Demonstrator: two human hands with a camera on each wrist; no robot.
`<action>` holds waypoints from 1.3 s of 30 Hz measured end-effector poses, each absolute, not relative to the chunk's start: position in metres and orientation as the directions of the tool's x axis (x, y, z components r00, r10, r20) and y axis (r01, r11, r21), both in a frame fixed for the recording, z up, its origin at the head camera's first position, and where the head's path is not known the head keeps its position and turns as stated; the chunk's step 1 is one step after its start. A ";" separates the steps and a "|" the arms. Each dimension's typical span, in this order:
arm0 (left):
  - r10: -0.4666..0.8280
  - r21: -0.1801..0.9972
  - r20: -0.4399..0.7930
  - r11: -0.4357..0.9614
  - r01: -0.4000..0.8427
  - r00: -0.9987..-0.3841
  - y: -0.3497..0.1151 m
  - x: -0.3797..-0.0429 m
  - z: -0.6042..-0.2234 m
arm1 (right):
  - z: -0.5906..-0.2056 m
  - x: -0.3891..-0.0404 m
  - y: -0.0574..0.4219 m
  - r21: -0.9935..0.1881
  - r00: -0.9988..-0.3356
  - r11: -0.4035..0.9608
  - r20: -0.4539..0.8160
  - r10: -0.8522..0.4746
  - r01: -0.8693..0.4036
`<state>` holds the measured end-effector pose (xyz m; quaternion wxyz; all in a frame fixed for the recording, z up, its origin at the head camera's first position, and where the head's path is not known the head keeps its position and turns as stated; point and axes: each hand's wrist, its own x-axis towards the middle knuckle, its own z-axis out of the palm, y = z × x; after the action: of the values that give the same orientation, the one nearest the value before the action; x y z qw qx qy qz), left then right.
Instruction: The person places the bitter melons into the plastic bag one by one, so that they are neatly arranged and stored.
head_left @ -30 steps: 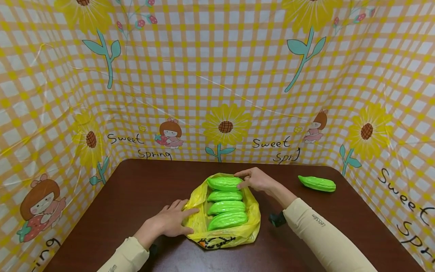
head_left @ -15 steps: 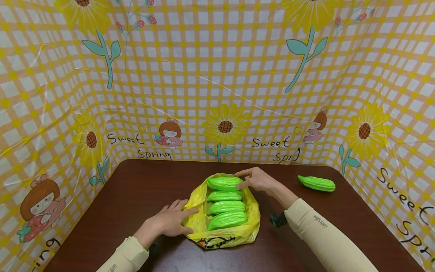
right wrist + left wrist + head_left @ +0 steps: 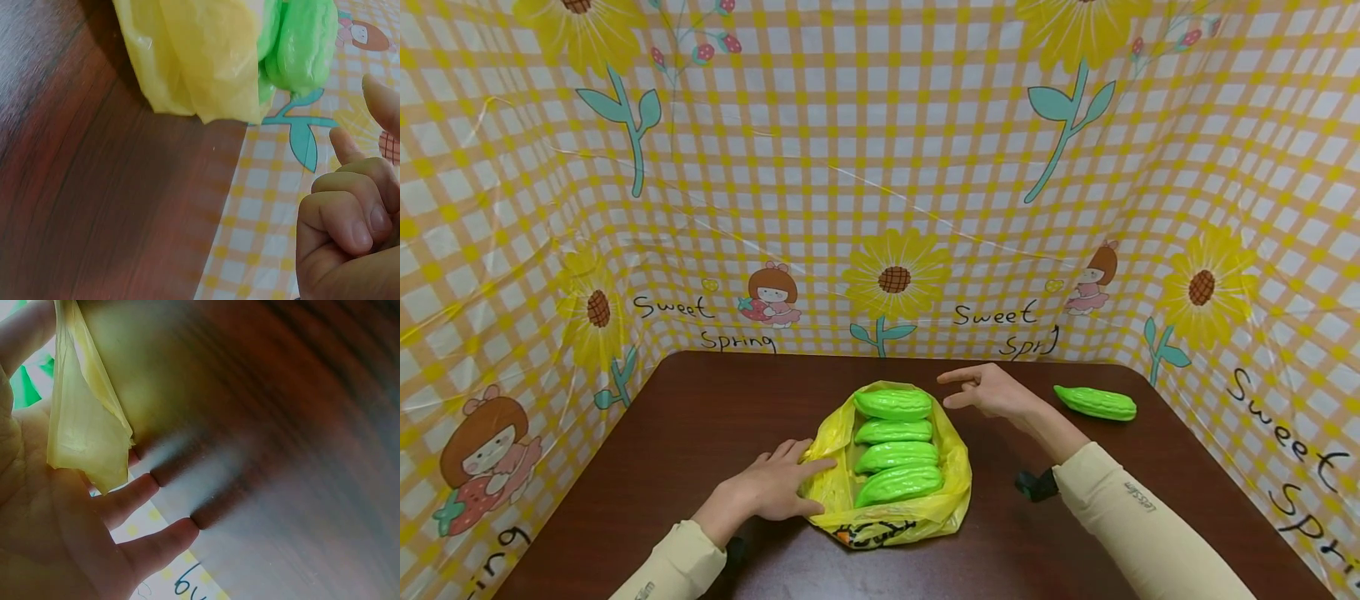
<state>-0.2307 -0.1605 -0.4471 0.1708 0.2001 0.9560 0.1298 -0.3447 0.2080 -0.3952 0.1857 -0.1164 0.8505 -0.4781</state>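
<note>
Several bright green bitter melons [image 3: 895, 456] lie in a row, stacked front to back, in a yellow plastic bag [image 3: 952, 467] with its mouth spread wide. My left hand [image 3: 775, 483] rests at the bag's left edge with its fingers spread. In the left wrist view a flap of the bag [image 3: 94, 419] lies across that hand. Just off the bag's far right rim, my right hand [image 3: 988, 390] is in the air and holds nothing. Its thumb and index finger are apart, while the other fingers are curled, as the right wrist view shows. Another bitter melon [image 3: 1096, 403] lies alone at the far right.
The dark brown table [image 3: 715, 400] bears the bag and the lone melon. A checked cloth with sunflowers [image 3: 737, 183] rises behind the table and along both sides.
My right hand has let go of the farthest melon's right end and moved right, away from the bag. The left hand and the melons keep their places.
</note>
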 end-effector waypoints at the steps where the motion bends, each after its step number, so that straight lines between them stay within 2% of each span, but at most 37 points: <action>1: 0.428 0.320 -0.273 0.885 0.339 -0.861 -0.161 -0.231 -0.448 | -0.395 -0.344 0.211 -0.856 -0.904 0.517 -0.207 -0.373 -0.017; 9: 0.440 0.308 -0.273 0.882 0.356 -0.856 -0.164 -0.235 -0.456 | -0.393 -0.342 0.238 -0.864 -0.912 0.502 -0.172 -0.372 -0.042; 24: 0.422 0.327 -0.286 0.887 0.326 -0.860 -0.161 -0.231 -0.449 | -0.397 -0.343 0.311 -0.902 -0.938 0.431 -0.159 -0.309 0.010; 39: 0.418 0.316 -0.280 0.890 0.328 -0.864 -0.161 -0.232 -0.450 | -0.401 -0.341 0.376 -0.914 -0.955 0.406 -0.129 -0.267 0.010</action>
<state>-0.2320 -0.1610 -0.4501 0.1728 0.1950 0.9567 0.1299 -0.3415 0.3764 -0.4015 0.1286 -0.0776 0.8285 -0.5395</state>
